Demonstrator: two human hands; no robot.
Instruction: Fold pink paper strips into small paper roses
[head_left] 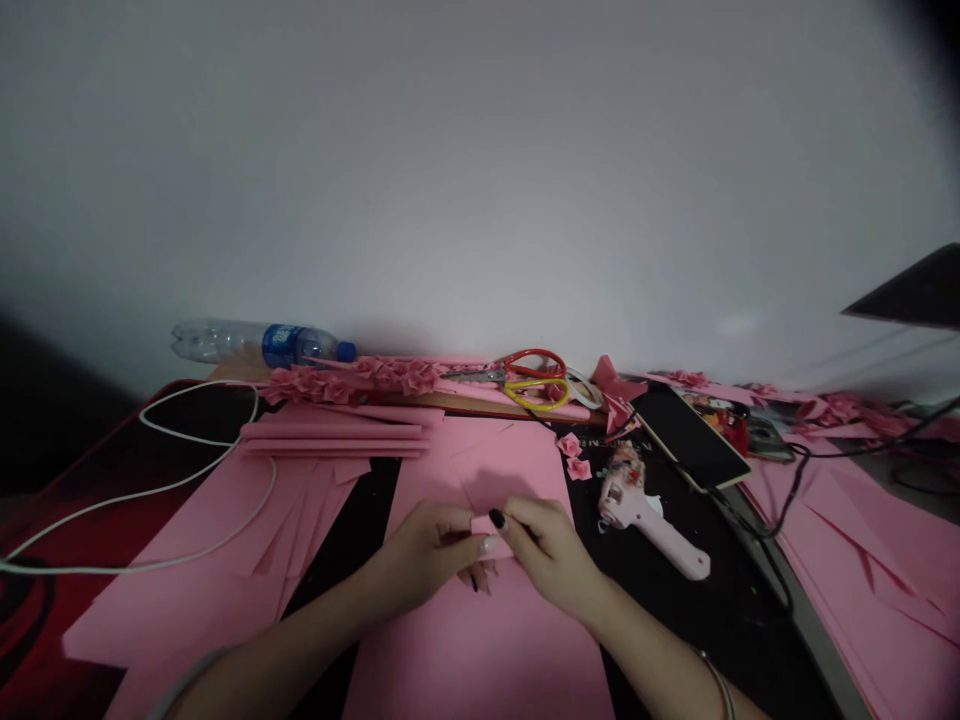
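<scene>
Between both hands is a small folded piece of pink paper (495,543), held over a large pink paper sheet (480,650). My left hand (431,550) pinches its left side with the thumb on top. Fingers of my right hand (544,545) are closed on its right side, the dark-nailed thumb at the upper edge. Part of the piece is hidden by the fingers. Right of my hands lies a pink glue gun (660,535), and two small pink paper flowers (577,468) sit just above it.
Scissors (525,378) with red and yellow handles rest at the back among paper roses (405,375). A plastic bottle (285,345) lies by the wall. Rolled pink paper (337,440) and a white cable (112,500) are at left; a phone (694,435) and dark cables are at right.
</scene>
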